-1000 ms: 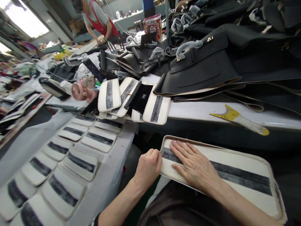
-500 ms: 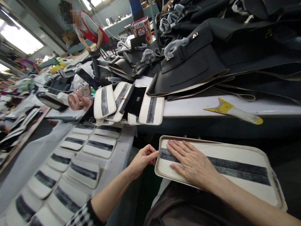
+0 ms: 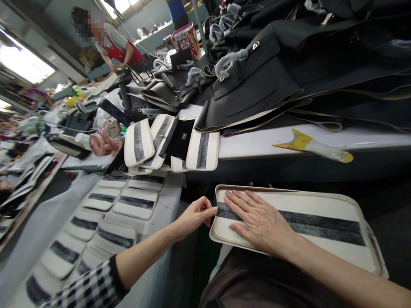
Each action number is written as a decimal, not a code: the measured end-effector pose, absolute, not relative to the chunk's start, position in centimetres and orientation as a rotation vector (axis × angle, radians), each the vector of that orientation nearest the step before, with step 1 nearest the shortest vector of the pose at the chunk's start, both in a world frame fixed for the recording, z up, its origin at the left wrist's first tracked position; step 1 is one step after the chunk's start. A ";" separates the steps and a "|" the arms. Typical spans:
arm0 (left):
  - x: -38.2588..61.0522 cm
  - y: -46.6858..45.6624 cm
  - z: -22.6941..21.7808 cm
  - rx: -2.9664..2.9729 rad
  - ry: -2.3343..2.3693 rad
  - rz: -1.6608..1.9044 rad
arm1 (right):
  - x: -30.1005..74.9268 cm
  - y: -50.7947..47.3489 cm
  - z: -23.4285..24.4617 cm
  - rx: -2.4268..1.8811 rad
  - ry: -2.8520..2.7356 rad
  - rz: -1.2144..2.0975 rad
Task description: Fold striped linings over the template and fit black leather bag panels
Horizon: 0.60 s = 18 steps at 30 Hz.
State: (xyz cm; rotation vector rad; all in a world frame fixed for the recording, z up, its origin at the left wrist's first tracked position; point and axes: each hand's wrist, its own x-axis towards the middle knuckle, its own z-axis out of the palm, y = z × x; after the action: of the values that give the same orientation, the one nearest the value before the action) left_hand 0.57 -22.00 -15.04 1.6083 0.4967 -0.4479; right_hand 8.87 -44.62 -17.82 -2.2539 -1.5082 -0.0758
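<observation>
Work on the striped panel [image 3: 315, 222] is being judged unfinished, its left end being attended to; the amount left is not being shown; the panel is being covered by the flat, spread right hand [image 3: 262, 221]; its left edge is being met by the left hand [image 3: 197, 215], fingers bunched, any pinch being impossible to confirm.

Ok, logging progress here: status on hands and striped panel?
Right hand flat on striped panel. Left hand at its left end. Yellow-white tool apart, on table.

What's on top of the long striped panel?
The right hand lies palm-down on the panel, over part of its dark stripe; the surface beneath the hand is covered.
</observation>
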 end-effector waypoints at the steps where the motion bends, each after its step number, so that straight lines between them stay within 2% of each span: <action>1: 0.7 -22.0 -15.0 1.611 0.501 -0.466 | 8.9 -44.6 -17.9 -2.248 -1.507 -0.077; 9: 1.0 -21.8 -15.5 1.619 0.491 -0.524 | 8.8 -44.7 -18.0 -2.206 -1.465 -0.043; 18: 1.2 -22.9 -16.8 1.664 0.529 -0.412 | 9.6 -44.9 -17.1 -2.123 -1.410 0.244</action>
State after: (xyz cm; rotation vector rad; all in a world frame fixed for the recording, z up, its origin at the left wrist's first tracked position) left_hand 1.18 -22.87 -16.82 1.6639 0.5295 -0.4119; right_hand 9.65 -44.89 -17.08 -2.1229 -1.4096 0.2438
